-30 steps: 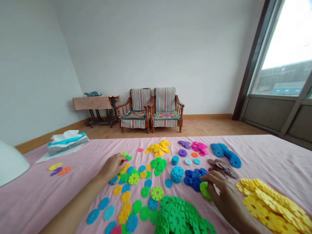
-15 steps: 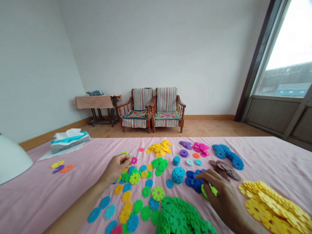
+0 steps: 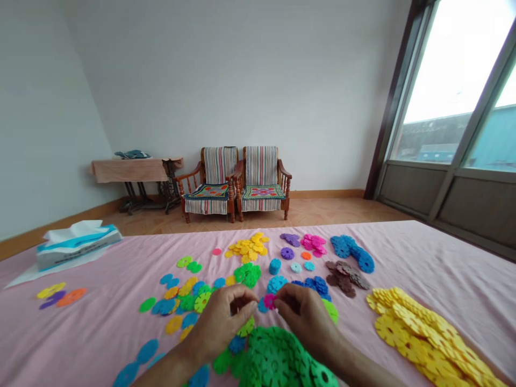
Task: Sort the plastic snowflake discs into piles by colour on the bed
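Note:
Between the fingertips of my right hand (image 3: 308, 314), a pink snowflake disc (image 3: 269, 301) is pinched by its edge. My left hand (image 3: 226, 320) faces it from the left, thumb and index finger curled together, with nothing visible between them. A blue disc (image 3: 262, 305) lies just under the gap between the hands. Below them spreads a big pile of green discs (image 3: 272, 355). Dark blue discs (image 3: 321, 285) and a lime disc (image 3: 330, 310) lie behind the right hand, the lime one partly hidden. A light blue stack (image 3: 277, 284) stands beyond the fingertips.
Long rows of yellow discs (image 3: 427, 338) lie at the right, brown discs (image 3: 346, 277) behind them. Pink discs (image 3: 313, 244) and a yellow pile (image 3: 248, 247) are farther back. Mixed loose discs lie left. A tissue box (image 3: 78, 247) sits on the pink cloth (image 3: 133, 269).
My left hand has moved right with the pink disc, and my right hand has come left from the dark blue discs. The pink disc is now in my right fingers. The view has turned right.

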The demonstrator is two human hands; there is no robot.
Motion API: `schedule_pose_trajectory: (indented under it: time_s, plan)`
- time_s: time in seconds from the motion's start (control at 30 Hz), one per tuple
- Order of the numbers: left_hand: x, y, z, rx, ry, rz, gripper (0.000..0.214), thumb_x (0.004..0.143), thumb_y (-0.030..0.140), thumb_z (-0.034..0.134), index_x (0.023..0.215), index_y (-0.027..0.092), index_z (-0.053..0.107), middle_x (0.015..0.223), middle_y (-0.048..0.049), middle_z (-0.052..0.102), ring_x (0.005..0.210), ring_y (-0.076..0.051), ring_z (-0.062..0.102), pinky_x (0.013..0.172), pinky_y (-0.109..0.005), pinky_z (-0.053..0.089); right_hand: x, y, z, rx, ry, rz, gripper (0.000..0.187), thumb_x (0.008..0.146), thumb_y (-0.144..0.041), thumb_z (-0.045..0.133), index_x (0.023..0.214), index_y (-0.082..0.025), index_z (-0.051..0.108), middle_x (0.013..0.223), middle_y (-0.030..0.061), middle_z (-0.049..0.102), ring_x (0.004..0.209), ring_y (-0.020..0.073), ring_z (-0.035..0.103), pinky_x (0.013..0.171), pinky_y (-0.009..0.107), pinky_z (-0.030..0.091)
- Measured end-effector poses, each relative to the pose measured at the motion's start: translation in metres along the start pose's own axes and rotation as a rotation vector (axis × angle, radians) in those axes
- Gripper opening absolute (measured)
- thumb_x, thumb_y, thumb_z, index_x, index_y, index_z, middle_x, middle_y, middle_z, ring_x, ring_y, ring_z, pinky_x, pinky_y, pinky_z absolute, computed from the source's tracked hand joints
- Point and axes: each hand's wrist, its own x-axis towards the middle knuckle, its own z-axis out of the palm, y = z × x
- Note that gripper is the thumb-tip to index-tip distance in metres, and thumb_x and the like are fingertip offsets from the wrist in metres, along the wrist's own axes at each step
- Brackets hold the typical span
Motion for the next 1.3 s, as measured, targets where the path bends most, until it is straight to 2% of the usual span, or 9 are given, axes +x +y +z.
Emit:
schedule_pose_trajectory:
  time_s: [0.13,0.3,0.47,0.67,0.83,0.97,1.07,1.13,1.3]
  plan:
    - [0.004,-0.024,-0.028,-0.05,0.104,-0.061,0.03,0.076,0.043,0.058,0.085,0.017,0.068,0.069,-0.0013,0.065,0.067,-0.016,0.06,0.06,-0.024,0.046,0.036,0.04,-0.039,-0.244,0.135,0.117,0.021,0.082,-0.024,0.05,0.074,-0.017,0.068,0.063,-0.0005,0.065,0.06,0.013,0.058,0.054,0.021,0.037]
    - [0.012,-0.064,-0.068,-0.063,0.343,-0.13,0.034,0.068,0.048,0.061,0.076,0.015,0.067,0.065,-0.0025,0.067,0.061,-0.018,0.06,0.054,-0.025,0.045,0.092,0.084,-0.078,-0.457,0.204,0.342,0.018,0.087,-0.026,0.053,0.081,-0.016,0.067,0.08,0.0036,0.068,0.079,0.0174,0.063,0.07,0.029,0.046]
    - [0.015,-0.09,-0.079,-0.066,0.429,-0.164,0.033,0.065,0.046,0.061,0.074,0.014,0.066,0.064,-0.0026,0.067,0.055,-0.016,0.058,0.053,-0.026,0.046,0.128,0.107,-0.083,-0.58,0.173,0.504,0.025,0.091,-0.035,0.054,0.106,-0.016,0.06,0.106,0.0049,0.063,0.09,0.0166,0.062,0.08,0.037,0.051]
    - [0.016,-0.093,-0.076,-0.047,0.432,-0.148,0.032,0.066,0.044,0.06,0.075,0.014,0.067,0.061,-0.0013,0.064,0.055,-0.016,0.057,0.052,-0.025,0.045,0.136,0.125,-0.085,-0.685,0.176,0.542,0.026,0.09,-0.037,0.054,0.102,-0.015,0.061,0.099,0.0041,0.064,0.085,0.0159,0.062,0.077,0.036,0.05]
    - [0.02,-0.104,-0.076,0.018,0.435,-0.111,0.028,0.07,0.041,0.056,0.074,0.015,0.066,0.063,-0.0015,0.065,0.055,-0.016,0.059,0.052,-0.023,0.045,0.121,0.12,-0.093,-0.745,0.26,0.395,0.027,0.086,-0.033,0.047,0.085,-0.015,0.067,0.089,0.0125,0.069,0.079,0.0231,0.061,0.074,0.038,0.041]
    - [0.032,-0.111,-0.082,0.202,0.427,-0.066,0.025,0.075,0.036,0.05,0.077,0.016,0.065,0.066,-0.0019,0.066,0.061,-0.017,0.062,0.056,-0.023,0.047,0.08,0.105,-0.09,-0.73,0.259,0.215,0.029,0.089,-0.033,0.04,0.082,-0.02,0.065,0.088,0.0073,0.068,0.08,0.0209,0.061,0.071,0.032,0.039]
    - [0.05,-0.111,-0.088,0.306,0.409,-0.056,0.017,0.075,0.027,0.052,0.079,0.018,0.066,0.072,-0.0019,0.068,0.07,-0.017,0.064,0.064,-0.024,0.048,0.035,0.098,-0.079,-0.664,0.227,0.021,0.032,0.089,-0.039,0.041,0.075,-0.023,0.064,0.08,0.0038,0.067,0.075,0.0194,0.062,0.07,0.031,0.042]
    - [0.067,-0.111,-0.09,0.388,0.38,-0.052,0.015,0.075,0.02,0.053,0.078,0.018,0.067,0.077,-0.0027,0.069,0.076,-0.018,0.063,0.072,-0.025,0.047,0.006,0.096,-0.071,-0.583,0.287,-0.14,0.032,0.09,-0.044,0.042,0.086,-0.024,0.066,0.093,0.0054,0.068,0.085,0.0215,0.063,0.077,0.033,0.045]
    - [0.107,-0.114,-0.084,0.579,0.28,-0.094,0.012,0.081,0.015,0.056,0.075,0.015,0.067,0.091,-0.0086,0.067,0.093,-0.021,0.06,0.087,-0.033,0.044,-0.031,0.096,-0.063,-0.456,0.367,-0.228,0.028,0.089,-0.044,0.046,0.093,-0.026,0.067,0.095,0.0058,0.069,0.084,0.0206,0.065,0.068,0.029,0.051]
